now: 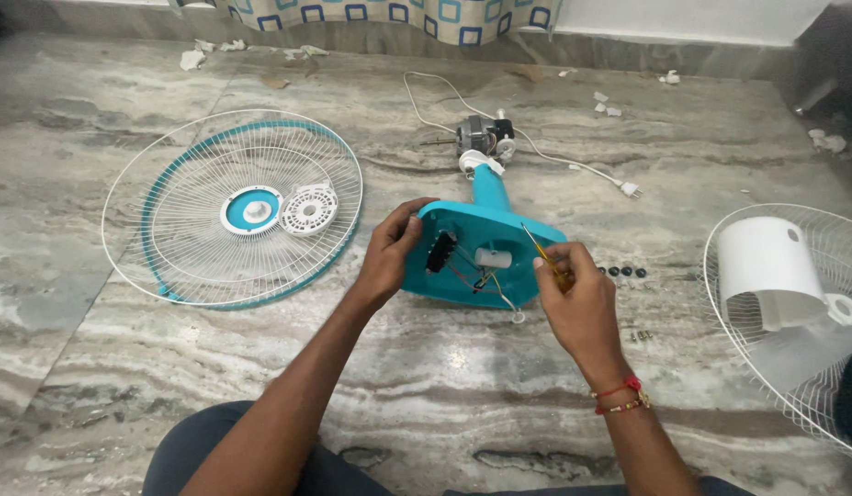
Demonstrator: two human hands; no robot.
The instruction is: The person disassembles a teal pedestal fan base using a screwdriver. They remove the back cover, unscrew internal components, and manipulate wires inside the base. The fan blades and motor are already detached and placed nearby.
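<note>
grey veined marble floor (462, 367), patterned curtain (389, 11) at the wall. left hand (389, 253) fingers grip the teal fan base (462, 230); right hand (577, 294) fingers pinch a yellow screwdriver (541, 253).

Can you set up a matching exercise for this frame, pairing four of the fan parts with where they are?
Things:
1. teal fan base
2. front grille
3. white motor cover
4. fan motor

Places:
A. lying on the wire guard at the right edge
B. tipped up between the left hand and right hand
C. flat on the floor at the left
D. at the far end of the teal neck, trailing a white cord

Pairs: 1-B, 2-C, 3-A, 4-D
</note>
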